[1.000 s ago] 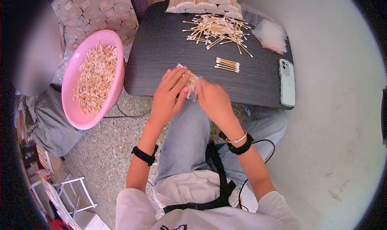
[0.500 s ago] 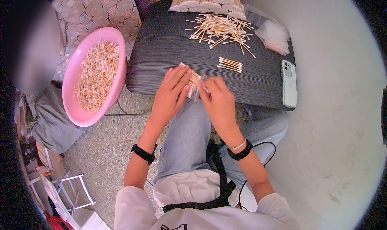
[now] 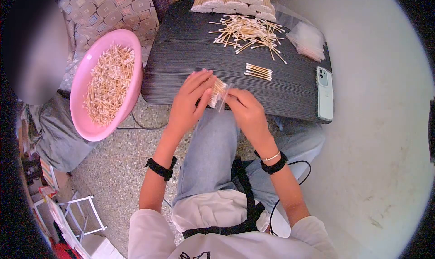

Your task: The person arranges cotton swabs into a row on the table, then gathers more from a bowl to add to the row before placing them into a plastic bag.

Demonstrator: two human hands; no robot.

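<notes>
A clear plastic bag of cotton swabs (image 3: 219,92) lies at the table's front edge. My left hand (image 3: 192,97) rests over the bag's left part, its fingers close together on top, hiding that part. At the bag's right edge, my right hand (image 3: 247,113) has its fingers bent in a pinch on the plastic. Behind the hands is a small row of swabs (image 3: 258,71) side by side. Farther back lies a loose heap of swabs (image 3: 249,32).
Filled swab bags (image 3: 233,1) are stacked at the table's back edge. Empty plastic bags (image 3: 308,40) and a phone (image 3: 324,93) lie on the right of the dark table (image 3: 176,55). A pink basin (image 3: 80,84) of swabs stands left; a blurred person (image 3: 36,50) is beyond it.
My right hand has shifted slightly down and right along the bag's edge, its wrist moving right. More of the bag shows between my hands. My left hand has barely moved.
</notes>
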